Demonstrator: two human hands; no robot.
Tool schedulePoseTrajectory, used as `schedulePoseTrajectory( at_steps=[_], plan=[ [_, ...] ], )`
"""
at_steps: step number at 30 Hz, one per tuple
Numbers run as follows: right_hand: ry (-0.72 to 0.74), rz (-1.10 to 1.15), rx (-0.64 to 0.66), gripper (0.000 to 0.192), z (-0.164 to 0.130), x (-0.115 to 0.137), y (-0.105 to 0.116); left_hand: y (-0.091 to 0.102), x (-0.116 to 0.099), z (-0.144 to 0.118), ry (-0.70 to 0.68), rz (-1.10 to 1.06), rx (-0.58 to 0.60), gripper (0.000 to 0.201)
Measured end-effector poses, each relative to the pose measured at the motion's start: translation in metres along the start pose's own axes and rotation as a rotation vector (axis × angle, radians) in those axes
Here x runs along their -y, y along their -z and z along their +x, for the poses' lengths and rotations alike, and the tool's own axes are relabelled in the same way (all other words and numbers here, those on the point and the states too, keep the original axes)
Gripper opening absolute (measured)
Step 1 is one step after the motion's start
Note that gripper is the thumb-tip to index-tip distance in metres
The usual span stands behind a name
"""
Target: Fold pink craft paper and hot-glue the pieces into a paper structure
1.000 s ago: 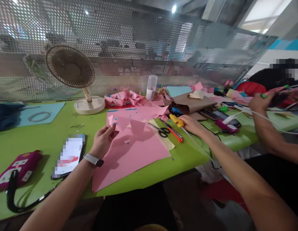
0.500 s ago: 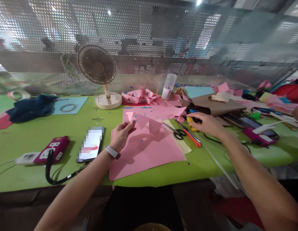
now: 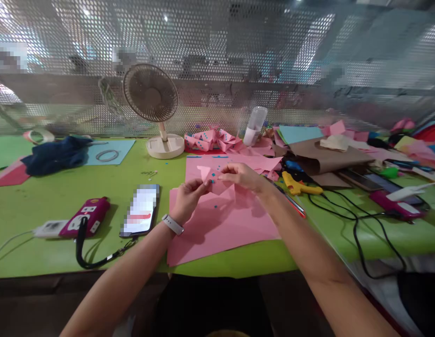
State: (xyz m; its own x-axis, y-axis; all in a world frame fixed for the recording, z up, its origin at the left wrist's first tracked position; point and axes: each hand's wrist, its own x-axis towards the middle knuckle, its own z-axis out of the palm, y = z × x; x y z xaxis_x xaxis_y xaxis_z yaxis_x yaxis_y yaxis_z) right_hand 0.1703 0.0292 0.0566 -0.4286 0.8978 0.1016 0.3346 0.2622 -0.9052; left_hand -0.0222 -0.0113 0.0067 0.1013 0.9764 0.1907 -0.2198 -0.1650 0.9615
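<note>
My left hand [image 3: 189,199], with a pale band on its wrist, pinches a small folded piece of pink paper [image 3: 222,188] with blue dots. My right hand [image 3: 244,178] meets it from the other side, its thumb and finger closed at the paper's dotted upper edge. Whether a tiny dot is between those fingertips is too small to tell. Under both hands lies a large pink sheet [image 3: 206,238] with one loose blue dot on it. To the right of my right hand a yellow glue gun [image 3: 300,186] lies on its side. An orange utility knife [image 3: 296,206] is partly hidden by my right forearm.
A fan [image 3: 164,146] stands at the back, beside folded pink pieces [image 3: 213,139] and a bottle [image 3: 255,125]. Left are a phone [image 3: 141,208] and a magenta power bank [image 3: 89,217]. Black cables [image 3: 359,234] and brown paper [image 3: 326,154] lie right.
My right hand has moved left from the yellow glue gun to the folded pink paper, and the glue gun now lies free. My left hand keeps its hold on the paper.
</note>
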Motion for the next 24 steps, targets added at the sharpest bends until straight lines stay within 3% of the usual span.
schedulePoseTrajectory(
  at_steps=[12, 24],
  plan=[
    [-0.062, 0.140, 0.085, 0.023, -0.004, 0.005, -0.007, -0.007, -0.001, -0.004, -0.004, 0.114, -0.060, 0.032],
    [-0.025, 0.101, 0.106, 0.035, -0.009, 0.013, -0.008, -0.007, -0.002, -0.005, -0.019, 0.117, -0.036, 0.029]
  ],
)
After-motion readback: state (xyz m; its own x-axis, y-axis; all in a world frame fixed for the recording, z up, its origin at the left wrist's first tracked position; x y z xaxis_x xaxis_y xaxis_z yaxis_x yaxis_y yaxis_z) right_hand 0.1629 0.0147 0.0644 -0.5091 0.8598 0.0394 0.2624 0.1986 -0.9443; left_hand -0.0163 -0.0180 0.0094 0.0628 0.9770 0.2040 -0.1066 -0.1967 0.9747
